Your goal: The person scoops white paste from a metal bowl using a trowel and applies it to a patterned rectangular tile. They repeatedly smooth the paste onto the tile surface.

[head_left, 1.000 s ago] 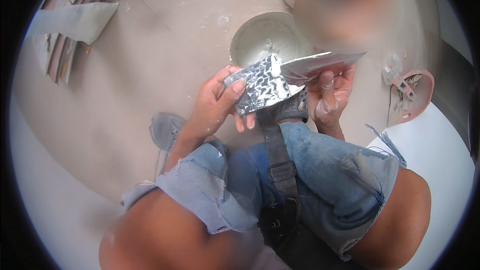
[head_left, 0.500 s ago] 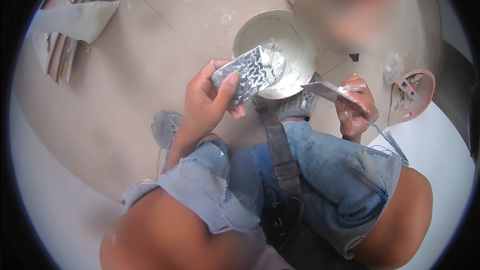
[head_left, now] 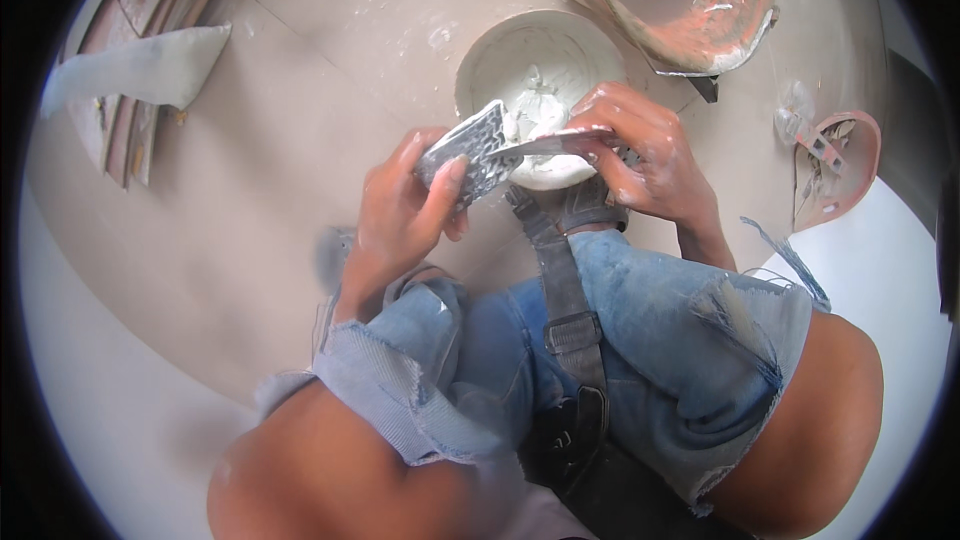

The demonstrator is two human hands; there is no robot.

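A: Left hand wrapped around a flat plaster-caked plate, thumb pressed on its face, fingers curled behind. Held above the floor, right at the near rim of the white bowl. Long axis running from lower left to upper right, far end aimed at the bowl.

B: And the right hand? Closed tight on a trowel, pinched near the handle end. Blade lying almost level, long axis left to right, tip pointing left and touching the plate's upper edge, just over the wet white plaster in the bowl.

A: Yep. Trowel handle buried under the fingers though, hard to say what shape. Back of the plate hidden too.

B: Near side of the bowl covered by hands and tools. Orange bucket cut off at the top edge. Broken reddish tub over by the right edge, contents too small to make out. Pale sheet toward the far left of the floor, over some slats.
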